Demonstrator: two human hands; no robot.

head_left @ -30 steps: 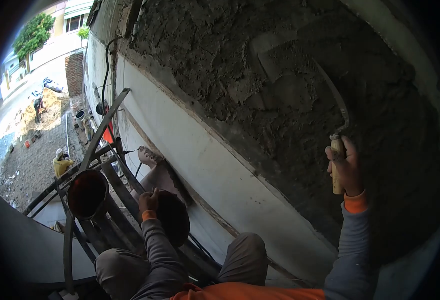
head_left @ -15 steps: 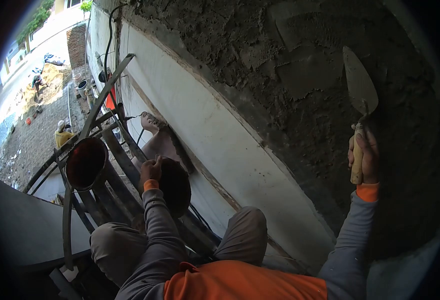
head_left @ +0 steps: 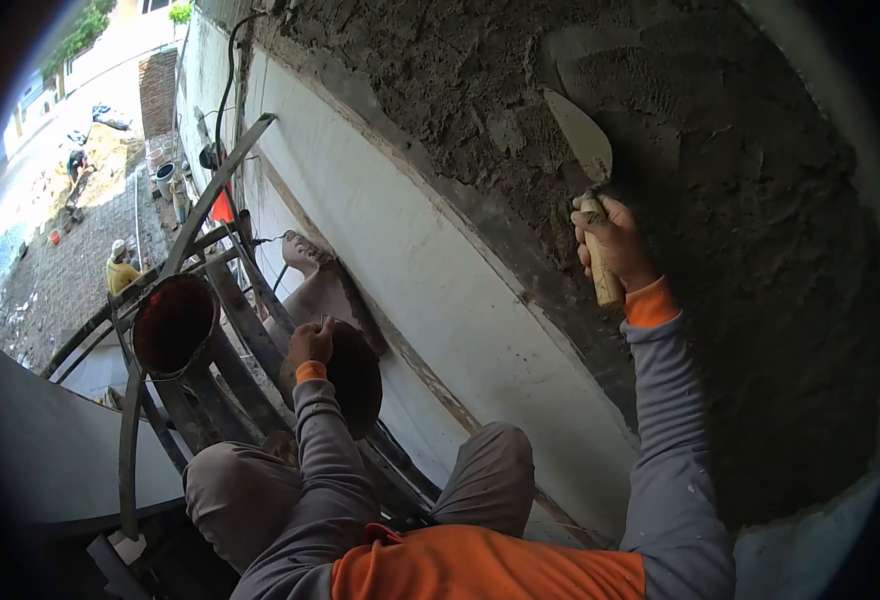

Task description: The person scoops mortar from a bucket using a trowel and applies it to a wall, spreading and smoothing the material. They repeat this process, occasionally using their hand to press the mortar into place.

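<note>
My right hand (head_left: pixel 620 243) is wrapped round the wooden handle of a pointed trowel (head_left: pixel 582 135). The trowel's blade lies against wet grey mortar (head_left: pixel 740 260) spread over the wall, which is rough in some places and smoother in others. Lower left, my left hand (head_left: pixel 310 345) is closed on the rim of a dark bucket (head_left: pixel 355 380) beside my knees. The bucket's inside is too dark to make out.
Another bucket (head_left: pixel 175 328), reddish inside, stands on the scaffold planks (head_left: pixel 245 385) to the left. A curved metal bar (head_left: pixel 205 205) crosses there. White wall (head_left: pixel 430 260) runs below the mortar. Far below, a person in yellow (head_left: pixel 122 268) is on the ground.
My right hand has carried the trowel leftward across the mortar, and its blade now lies nearer the rough part. My left hand stays at the bucket rim, shifted only slightly.
</note>
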